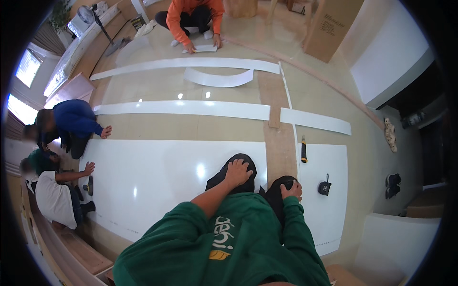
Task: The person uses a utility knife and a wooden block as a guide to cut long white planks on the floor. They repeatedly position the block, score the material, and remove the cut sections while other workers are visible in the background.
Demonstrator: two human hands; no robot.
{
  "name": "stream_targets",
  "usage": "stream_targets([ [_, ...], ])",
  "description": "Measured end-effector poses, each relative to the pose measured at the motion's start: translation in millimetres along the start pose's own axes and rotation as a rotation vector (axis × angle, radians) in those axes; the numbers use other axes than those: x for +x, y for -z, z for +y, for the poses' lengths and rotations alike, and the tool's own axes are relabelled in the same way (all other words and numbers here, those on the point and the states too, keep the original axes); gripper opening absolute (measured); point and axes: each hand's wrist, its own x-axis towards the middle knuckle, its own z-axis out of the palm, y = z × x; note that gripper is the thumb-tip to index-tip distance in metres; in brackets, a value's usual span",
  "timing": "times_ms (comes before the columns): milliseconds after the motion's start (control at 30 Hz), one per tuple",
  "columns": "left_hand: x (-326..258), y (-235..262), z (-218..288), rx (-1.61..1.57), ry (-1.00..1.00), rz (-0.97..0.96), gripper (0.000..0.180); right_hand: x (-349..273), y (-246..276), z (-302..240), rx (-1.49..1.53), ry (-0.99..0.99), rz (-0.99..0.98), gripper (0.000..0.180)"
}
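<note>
My left hand [238,172] rests palm down on my left knee with its fingers spread, holding nothing. On my right knee lies my right hand [291,190], its fingers draped over the dark trousers and nothing visible in it. I am kneeling beside a large white sheet [157,176] on the floor; a smaller white sheet [318,209] lies to my right. A yellow and black utility knife [304,149] sits at the smaller sheet's far edge. Nearer my right hand is a black tape measure [324,186]. Between the sheets runs a brown board strip [280,148].
Ahead lie long white strips [186,108] and a curved white piece [219,78]. A person in orange [193,21] handles a small white piece. Two people at left, in blue [74,119] and white [57,198], reach toward the sheet. A cardboard box [331,28] stands far right.
</note>
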Motion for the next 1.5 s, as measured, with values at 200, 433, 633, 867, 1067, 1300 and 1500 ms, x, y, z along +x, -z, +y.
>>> stream_targets([
  [200,13.0,0.2,2.4,-0.028,0.095,0.007,0.047,4.8,2.1,1.0,-0.017,0.008,0.009,0.078],
  [433,11.5,3.4,11.0,-0.033,0.149,-0.060,0.052,5.2,0.6,9.0,-0.019,0.019,0.054,0.077],
  [633,14.9,3.2,2.0,0.003,0.157,0.001,0.049,1.3,-1.3,2.1,0.017,0.030,0.011,0.078],
  [867,36.8,11.6,-1.2,0.073,0.174,0.064,0.054,7.5,-15.3,-2.4,0.182,0.026,0.038,0.078],
  [1067,43.5,-0.7,0.0,0.030,0.183,-0.131,0.060,8.1,28.4,-6.1,0.128,0.173,-0.015,0.076],
  [1300,56.0,-3.9,0.6,0.180,0.045,-0.145,0.062,-42.2,25.8,68.1,0.669,0.042,0.057,0.067],
  [1500,68.1,5.0,-13.8,0.131,-0.027,-0.164,0.058,-205.1,37.4,164.8,0.610,-0.254,0.323,0.057],
])
